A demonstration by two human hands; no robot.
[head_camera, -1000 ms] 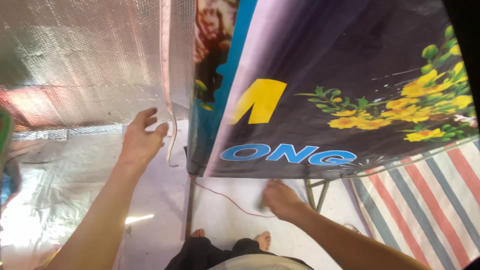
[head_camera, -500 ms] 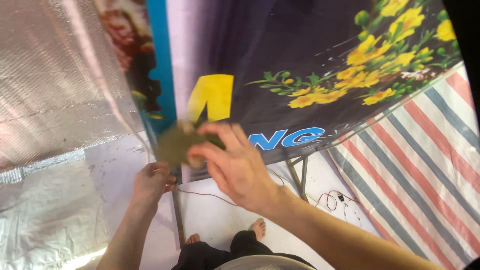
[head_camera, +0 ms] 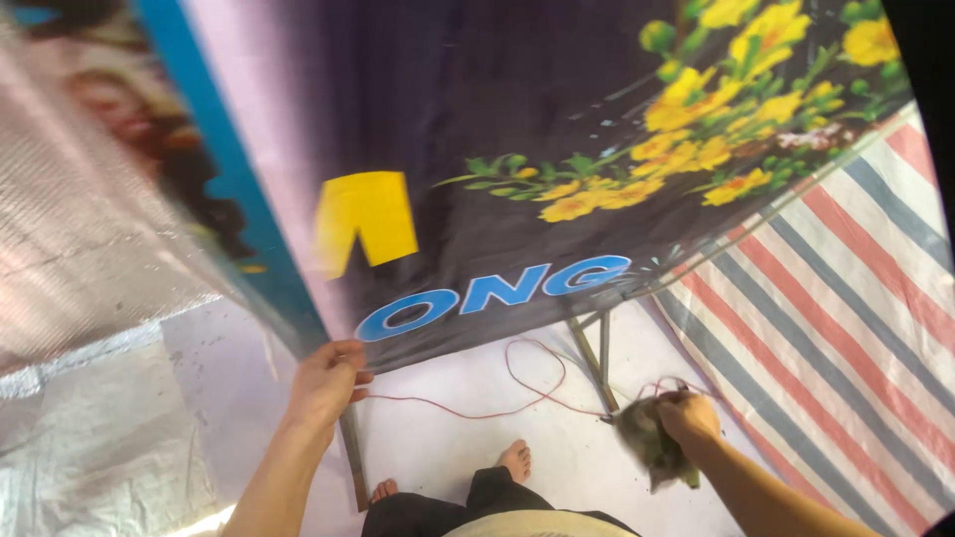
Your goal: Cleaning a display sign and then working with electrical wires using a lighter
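Head view, looking down past the person's dark trousers and bare feet (head_camera: 514,459) to a pale floor (head_camera: 448,438).

Item one: printed banner (head_camera: 557,179), dark ground with yellow flowers, blue lettering and a yellow shape, stretched on a thin metal frame and leaning over the standing spot. Its lower edge hangs clear of the floor.

Item two: left hand (head_camera: 323,383), fingers clenched around the banner's lower corner where it meets the upright frame bar (head_camera: 350,457). By my reading the banner is being steadied here, not yet let go.

Item three: right hand (head_camera: 688,418), fingers grasping a bunched grey-green rag (head_camera: 652,449), low down beside the frame's slanted legs (head_camera: 595,360). Whether the rag touches the legs I cannot tell; it is blurred.

Item four: thin red cord (head_camera: 517,393), looping loose over the floor from near the left hand to the legs and the right hand. It lies slack, untied as far as can be seen, so any fastening looks unfinished.

Surroundings: silver foil sheeting (head_camera: 90,278) on the left, a red, white and blue striped tarpaulin (head_camera: 836,298) on the right. Open floor is only the narrow strip between them; the cord loops near the feet, the frame legs stand close by the right wrist.
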